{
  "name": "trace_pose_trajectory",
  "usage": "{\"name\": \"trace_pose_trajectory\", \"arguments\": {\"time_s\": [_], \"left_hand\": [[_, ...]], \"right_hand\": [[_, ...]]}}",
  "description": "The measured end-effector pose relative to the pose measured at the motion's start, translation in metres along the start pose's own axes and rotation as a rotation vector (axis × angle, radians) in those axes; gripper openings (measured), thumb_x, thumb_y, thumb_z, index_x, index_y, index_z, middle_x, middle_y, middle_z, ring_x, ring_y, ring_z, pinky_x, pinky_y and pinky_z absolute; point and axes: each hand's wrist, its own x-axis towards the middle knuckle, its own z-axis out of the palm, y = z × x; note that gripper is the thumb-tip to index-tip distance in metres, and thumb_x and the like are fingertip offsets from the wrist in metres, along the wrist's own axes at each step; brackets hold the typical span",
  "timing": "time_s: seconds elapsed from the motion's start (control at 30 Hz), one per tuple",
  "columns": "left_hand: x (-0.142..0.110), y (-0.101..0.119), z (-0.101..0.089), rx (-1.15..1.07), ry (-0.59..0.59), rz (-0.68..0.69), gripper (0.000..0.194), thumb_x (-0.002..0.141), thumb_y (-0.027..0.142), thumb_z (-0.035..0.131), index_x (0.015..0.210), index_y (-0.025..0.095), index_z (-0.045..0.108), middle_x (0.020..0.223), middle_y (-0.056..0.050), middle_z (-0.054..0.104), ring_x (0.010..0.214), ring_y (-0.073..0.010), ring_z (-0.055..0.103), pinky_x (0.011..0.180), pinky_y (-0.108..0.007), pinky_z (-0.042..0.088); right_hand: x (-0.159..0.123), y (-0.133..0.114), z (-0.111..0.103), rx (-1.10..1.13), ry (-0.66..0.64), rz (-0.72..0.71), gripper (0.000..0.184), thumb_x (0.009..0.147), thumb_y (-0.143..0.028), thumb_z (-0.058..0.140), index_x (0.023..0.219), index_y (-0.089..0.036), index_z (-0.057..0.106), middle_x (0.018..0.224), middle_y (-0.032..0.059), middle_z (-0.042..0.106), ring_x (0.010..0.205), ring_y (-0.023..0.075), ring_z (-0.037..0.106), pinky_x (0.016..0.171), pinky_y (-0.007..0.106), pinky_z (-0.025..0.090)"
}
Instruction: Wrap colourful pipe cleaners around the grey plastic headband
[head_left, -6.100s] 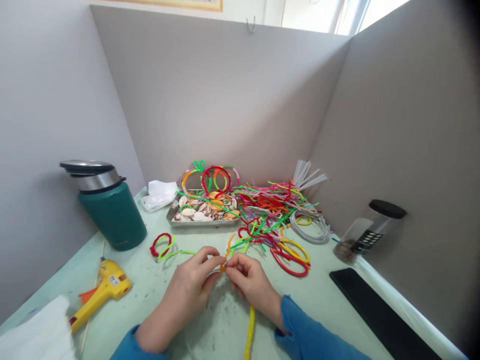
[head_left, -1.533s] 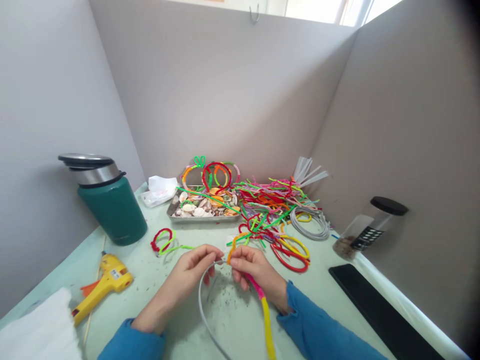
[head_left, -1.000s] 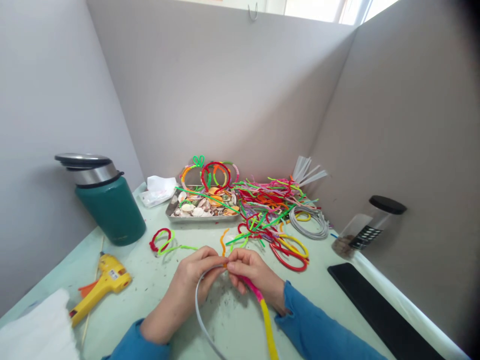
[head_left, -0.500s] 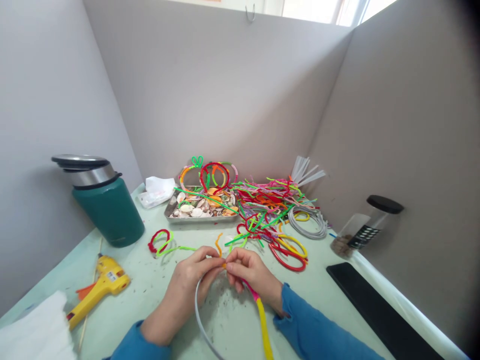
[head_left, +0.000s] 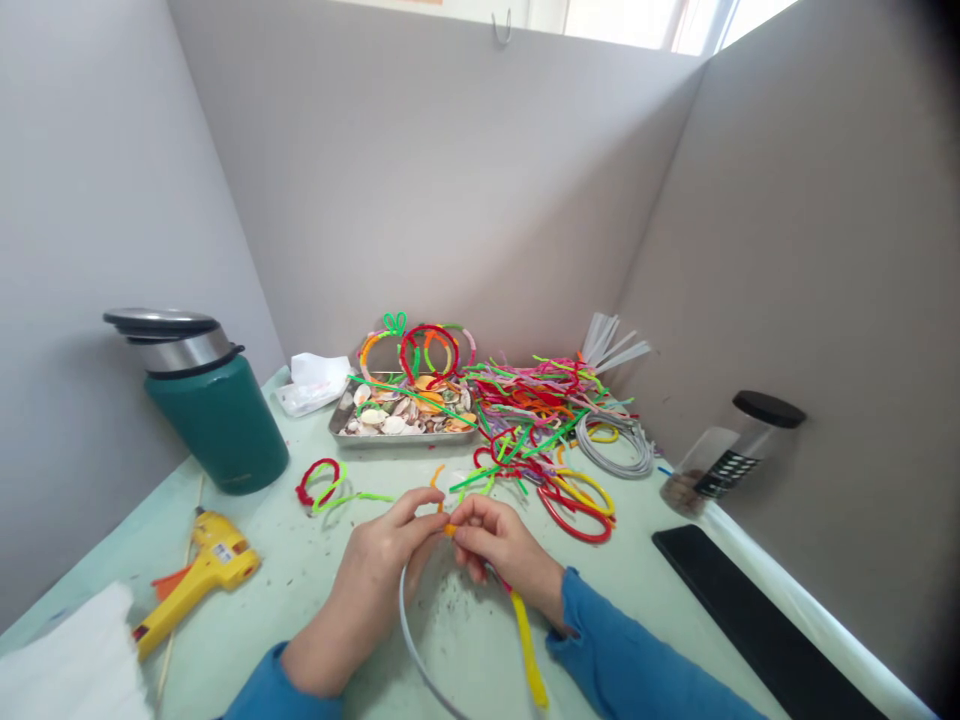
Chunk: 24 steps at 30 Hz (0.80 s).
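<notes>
Between my two hands is a hoop of grey cord [head_left: 411,630], partly wrapped in pink and yellow pipe cleaner [head_left: 528,650] on its right side. My left hand [head_left: 379,560] pinches the top of the hoop and an orange pipe cleaner [head_left: 449,530], whose loose tail [head_left: 438,475] sticks up beyond the fingers. My right hand [head_left: 504,545] is closed with thumb and forefinger on the orange wrap, close against the left fingertips. The fingers hide part of the wrapped section.
Behind the hands stand a metal tray [head_left: 405,439] of shells and a heap of pipe cleaners [head_left: 532,390], with a grey cord coil [head_left: 616,445] beside it. A yellow glue gun [head_left: 217,555] and a green bottle [head_left: 217,430] are left; a jar [head_left: 720,470] and black strip [head_left: 757,620] right.
The hoop has shifted slightly right and turned a little in my fingers. The orange tail has been drawn shorter and now stands straighter. Both hands stay almost in place.
</notes>
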Motion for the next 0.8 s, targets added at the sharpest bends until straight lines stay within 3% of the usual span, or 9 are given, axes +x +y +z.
{"name": "trace_pose_trajectory", "arguments": {"time_s": [0.13, 0.43, 0.8], "left_hand": [[0.0, -0.001, 0.001, -0.01, 0.018, 0.032, 0.02, 0.086, 0.019, 0.046, 0.094, 0.022, 0.065, 0.098, -0.005, 0.066, 0.082, -0.0139, 0.064, 0.071, -0.022, 0.049], [0.003, 0.005, -0.004, -0.066, -0.052, -0.077, 0.019, 0.086, 0.023, 0.044, 0.084, 0.019, 0.063, 0.08, -0.004, 0.067, 0.067, -0.014, 0.061, 0.062, -0.022, 0.046], [0.01, 0.015, -0.008, -0.402, -0.183, -0.437, 0.028, 0.083, 0.034, 0.047, 0.07, 0.017, 0.066, 0.059, -0.001, 0.065, 0.054, -0.0134, 0.056, 0.052, -0.02, 0.038]], "right_hand": [[0.0, -0.002, 0.002, -0.015, 0.029, 0.008, 0.019, 0.072, -0.028, 0.058, 0.082, -0.015, 0.049, 0.051, -0.0062, 0.054, 0.033, 0.0045, 0.042, 0.032, 0.015, 0.03], [-0.001, -0.002, 0.003, -0.086, 0.071, -0.023, 0.02, 0.071, -0.031, 0.059, 0.078, -0.015, 0.051, 0.05, -0.0055, 0.054, 0.034, 0.004, 0.039, 0.033, 0.016, 0.03], [-0.003, -0.004, 0.004, -0.117, 0.073, -0.059, 0.02, 0.072, -0.033, 0.06, 0.077, -0.015, 0.052, 0.05, -0.0048, 0.054, 0.035, 0.0043, 0.04, 0.035, 0.016, 0.03]]}}
